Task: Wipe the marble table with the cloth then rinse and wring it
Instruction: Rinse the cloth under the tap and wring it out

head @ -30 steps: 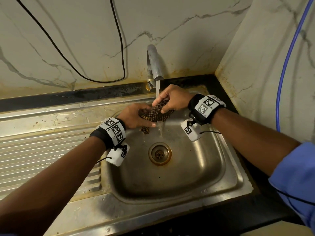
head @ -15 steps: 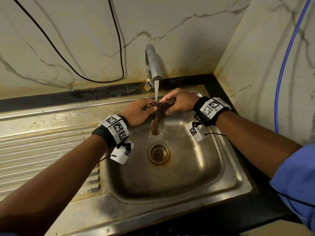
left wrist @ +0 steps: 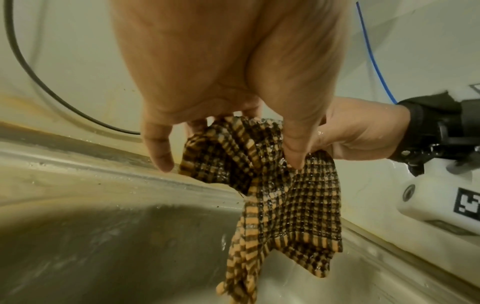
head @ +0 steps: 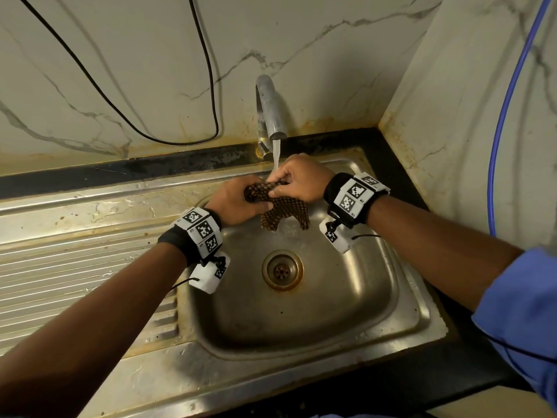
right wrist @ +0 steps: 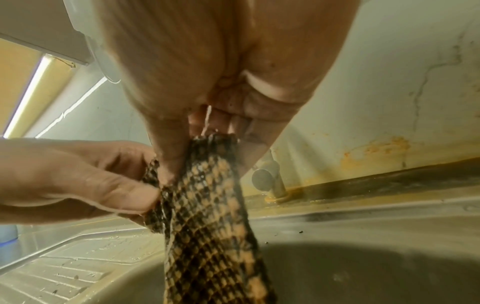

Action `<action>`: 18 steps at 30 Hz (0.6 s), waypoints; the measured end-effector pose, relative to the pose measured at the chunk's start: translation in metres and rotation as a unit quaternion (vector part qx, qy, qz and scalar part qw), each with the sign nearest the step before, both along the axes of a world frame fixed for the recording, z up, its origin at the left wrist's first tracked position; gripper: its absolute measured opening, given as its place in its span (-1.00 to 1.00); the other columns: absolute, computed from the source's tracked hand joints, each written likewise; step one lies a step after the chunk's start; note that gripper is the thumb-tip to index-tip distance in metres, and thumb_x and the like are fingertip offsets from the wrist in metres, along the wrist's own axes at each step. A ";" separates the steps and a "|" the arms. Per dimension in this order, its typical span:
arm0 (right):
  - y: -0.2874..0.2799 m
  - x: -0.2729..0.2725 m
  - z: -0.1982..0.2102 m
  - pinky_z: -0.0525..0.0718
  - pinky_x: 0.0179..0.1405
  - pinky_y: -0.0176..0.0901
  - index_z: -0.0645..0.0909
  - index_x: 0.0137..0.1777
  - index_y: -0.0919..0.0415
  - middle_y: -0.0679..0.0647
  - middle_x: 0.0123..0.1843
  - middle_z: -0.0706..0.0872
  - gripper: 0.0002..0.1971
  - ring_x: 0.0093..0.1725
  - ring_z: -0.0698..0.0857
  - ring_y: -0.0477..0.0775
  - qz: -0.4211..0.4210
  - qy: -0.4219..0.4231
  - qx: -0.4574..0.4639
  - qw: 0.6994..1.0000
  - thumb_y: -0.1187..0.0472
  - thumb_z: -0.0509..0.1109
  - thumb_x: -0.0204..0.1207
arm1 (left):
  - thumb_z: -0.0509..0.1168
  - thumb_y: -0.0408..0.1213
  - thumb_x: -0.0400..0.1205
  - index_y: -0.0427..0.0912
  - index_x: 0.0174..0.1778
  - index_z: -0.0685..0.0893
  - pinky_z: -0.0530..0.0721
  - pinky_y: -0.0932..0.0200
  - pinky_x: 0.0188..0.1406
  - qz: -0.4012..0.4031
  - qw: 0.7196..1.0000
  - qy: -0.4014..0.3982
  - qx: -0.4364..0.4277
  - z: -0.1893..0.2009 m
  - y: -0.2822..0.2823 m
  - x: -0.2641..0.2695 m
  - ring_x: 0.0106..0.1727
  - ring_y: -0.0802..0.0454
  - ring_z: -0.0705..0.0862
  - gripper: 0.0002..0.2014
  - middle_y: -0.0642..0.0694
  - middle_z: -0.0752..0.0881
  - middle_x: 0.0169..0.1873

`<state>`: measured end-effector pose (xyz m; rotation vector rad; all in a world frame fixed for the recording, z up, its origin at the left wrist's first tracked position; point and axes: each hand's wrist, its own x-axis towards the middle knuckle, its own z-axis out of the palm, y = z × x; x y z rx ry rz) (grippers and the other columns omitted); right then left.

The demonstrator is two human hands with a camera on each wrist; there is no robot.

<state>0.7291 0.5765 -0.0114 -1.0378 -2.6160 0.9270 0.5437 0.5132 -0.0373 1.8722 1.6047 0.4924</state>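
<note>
A wet brown-and-orange checked cloth (head: 280, 208) hangs over the steel sink basin (head: 346, 297), just under the running tap (head: 269, 113). My left hand (head: 238, 199) grips its bunched left part and my right hand (head: 297, 182) pinches its top edge between thumb and fingers. The water stream (head: 275, 155) lands where the two hands meet. In the left wrist view the cloth (left wrist: 283, 197) dangles from my left hand (left wrist: 233, 127), dripping, with its lower corners free. In the right wrist view the cloth (right wrist: 207, 216) hangs straight down from my right hand (right wrist: 207, 131).
A ribbed steel drainboard (head: 75, 267) lies left of the basin, and the drain (head: 282, 269) sits in its middle. Marble walls close in behind and to the right. A black cable (head: 208, 86) loops down the back wall; a blue cable (head: 509, 95) runs down the right wall.
The cloth went from a narrow twisted strand between my hands to a wider flap hanging below them. My hands have come closer together under the stream.
</note>
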 end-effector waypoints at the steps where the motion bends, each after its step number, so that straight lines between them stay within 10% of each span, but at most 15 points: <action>1: 0.001 -0.001 0.001 0.70 0.06 -0.15 0.80 0.04 0.09 -0.05 -0.06 0.83 -0.84 -0.07 0.74 -0.14 -0.001 0.015 0.006 1.000 0.17 0.53 0.47 | 0.45 -0.11 0.53 0.00 0.09 0.67 0.50 0.22 -0.18 0.009 1.000 -0.004 0.009 0.000 0.001 0.001 -0.14 0.13 0.64 -0.76 0.07 0.69 -0.15; 10: 0.007 0.003 -0.009 0.69 0.15 -0.22 0.79 0.05 0.16 0.01 0.05 0.80 -0.77 0.04 0.74 -0.11 -0.108 0.123 0.031 0.986 0.20 0.58 0.39 | 0.22 -0.22 0.70 -0.11 0.08 0.64 0.56 0.07 -0.06 0.022 0.999 -0.026 0.036 0.006 0.005 0.009 -0.07 -0.01 0.64 -0.87 -0.03 0.68 -0.12; 18: 0.000 0.015 -0.018 0.72 -0.06 -0.15 0.76 -0.01 0.30 0.08 -0.10 0.81 -0.82 -0.08 0.78 0.03 -0.129 0.076 -0.134 0.980 0.19 0.53 0.48 | 0.20 -0.26 0.70 -0.15 0.13 0.64 0.57 0.05 0.06 0.073 0.994 -0.072 -0.038 0.004 -0.001 0.007 0.05 -0.04 0.65 -0.84 -0.11 0.71 -0.03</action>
